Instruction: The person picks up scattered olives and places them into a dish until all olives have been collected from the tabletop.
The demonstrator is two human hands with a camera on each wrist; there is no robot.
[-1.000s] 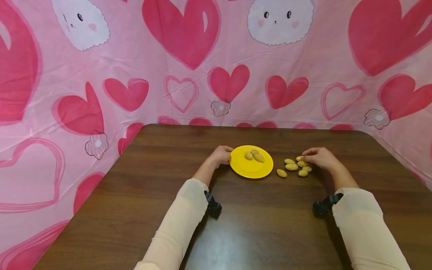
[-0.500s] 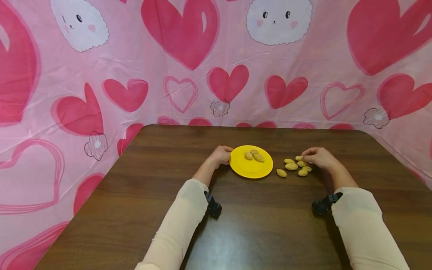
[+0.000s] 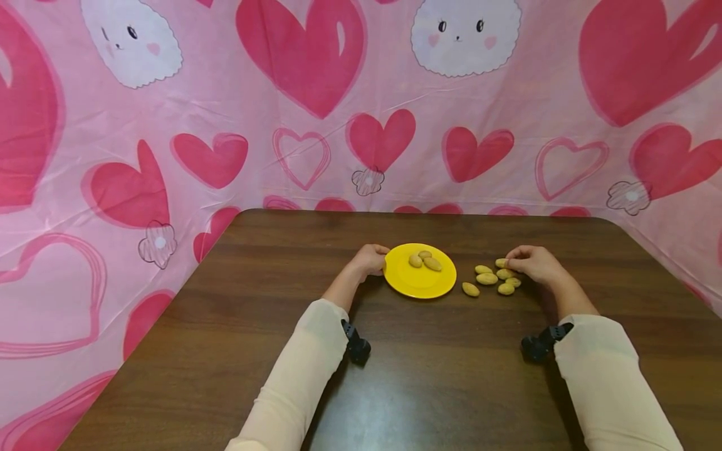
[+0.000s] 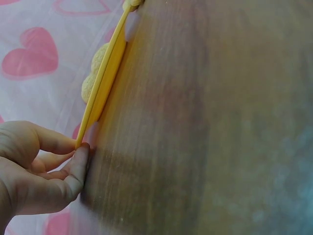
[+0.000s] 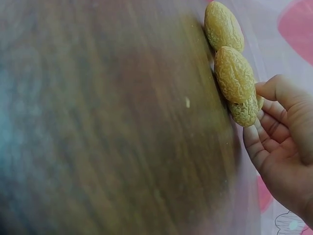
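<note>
My left hand (image 3: 370, 260) pinches the left rim of a round yellow plate (image 3: 414, 285) between thumb and fingers, as the left wrist view also shows. Three wrinkled, oval, yellowish pieces, like small shrivelled potatoes, lie toward the plate's far side. Right of the plate sits a loose group of several more such pieces (image 3: 487, 279). At the group's far edge my right hand (image 3: 533, 263) pinches one wrinkled yellow oval piece (image 3: 501, 263) with thumb and fingertips. In the right wrist view, nearer wrinkled pieces (image 5: 234, 73) mostly hide the pinched one.
Everything rests on a brown wooden table (image 3: 434, 376) with rounded far corners. A pink cloth (image 3: 316, 150) printed with hearts hangs behind it and along the left. Black wrist cameras are strapped at both cream sleeves (image 3: 304, 357).
Almost nothing differs. The left hand stays at the plate's rim, and the right fingers stay at the same yellow piece with only a slight shift.
</note>
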